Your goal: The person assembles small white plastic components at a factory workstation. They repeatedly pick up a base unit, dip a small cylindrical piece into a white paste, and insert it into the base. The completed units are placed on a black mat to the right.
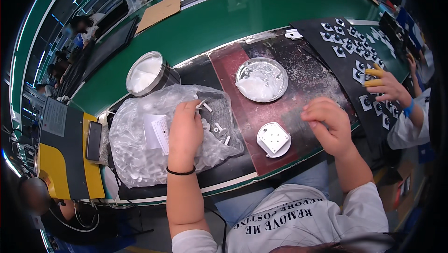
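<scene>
The person wears a white short-sleeved T-shirt point(275, 201) with bold dark block lettering point(280, 220) in curved lines across the front, and light blue jeans point(247, 202). The loose left sleeve point(193, 242) and right sleeve point(366, 206) leave the forearms bare. A thin black band point(181, 172) circles the left wrist; the left hand point(185, 124) and right hand point(330, 124) are ungloved.

Green across the bench point(261, 15), toward its far edge. Dark red, pale-speckled toward the right edge, on the mat point(243, 124). White, dark-dotted, on the rounded part point(274, 140) by the near edge. Cloudy-clear on the bag point(133, 110). Yellow and grey on the machine point(56, 173) at the bench's near left corner.
</scene>
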A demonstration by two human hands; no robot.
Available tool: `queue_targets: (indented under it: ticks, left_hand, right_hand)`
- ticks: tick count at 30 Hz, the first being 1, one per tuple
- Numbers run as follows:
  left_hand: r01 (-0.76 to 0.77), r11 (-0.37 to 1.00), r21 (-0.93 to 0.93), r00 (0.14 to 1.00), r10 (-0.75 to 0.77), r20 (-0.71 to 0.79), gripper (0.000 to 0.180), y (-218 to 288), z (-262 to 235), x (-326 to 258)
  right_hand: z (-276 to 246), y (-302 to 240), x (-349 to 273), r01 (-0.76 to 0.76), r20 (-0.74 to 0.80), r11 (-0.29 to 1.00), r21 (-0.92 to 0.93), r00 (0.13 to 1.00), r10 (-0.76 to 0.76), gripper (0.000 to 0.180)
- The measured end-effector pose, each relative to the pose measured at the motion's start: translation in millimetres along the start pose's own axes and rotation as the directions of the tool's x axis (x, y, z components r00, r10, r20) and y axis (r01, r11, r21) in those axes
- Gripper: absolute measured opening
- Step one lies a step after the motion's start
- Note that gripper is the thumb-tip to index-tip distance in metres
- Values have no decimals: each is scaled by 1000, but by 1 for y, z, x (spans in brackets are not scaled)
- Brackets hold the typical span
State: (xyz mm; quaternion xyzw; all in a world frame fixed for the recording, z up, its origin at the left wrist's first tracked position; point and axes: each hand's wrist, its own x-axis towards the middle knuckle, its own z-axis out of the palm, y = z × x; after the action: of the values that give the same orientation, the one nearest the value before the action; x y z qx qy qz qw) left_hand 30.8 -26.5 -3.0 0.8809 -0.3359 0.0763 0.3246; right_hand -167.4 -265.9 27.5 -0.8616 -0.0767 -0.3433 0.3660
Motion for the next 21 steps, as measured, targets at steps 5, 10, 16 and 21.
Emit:
queue_targets:
  ticks: [5, 10, 16, 21]
  left_hand:
    - [-60, 988, 142, 967, 23, 253, 15, 9, -18, -4]
    - [-51, 993, 105, 987, 34, 160, 15, -3, -3, -4]
    - [34, 995, 94, 983, -17, -184, 7, 17, -7, 4]
    - [-238, 753, -613, 963, 99, -251, 12, 39, 15, -19]
  right_hand:
    - [0, 0, -2, -4, 1, 1000, 10, 1000, 4, 16]
    - [4, 3, -5, -9, 3, 1000, 12, 1000, 9, 16]
    - [9, 3, -1, -33, 80, 999, 43, 996, 30, 14]
    - [40, -8, 23, -76, 276, 997, 24, 959, 66, 21]
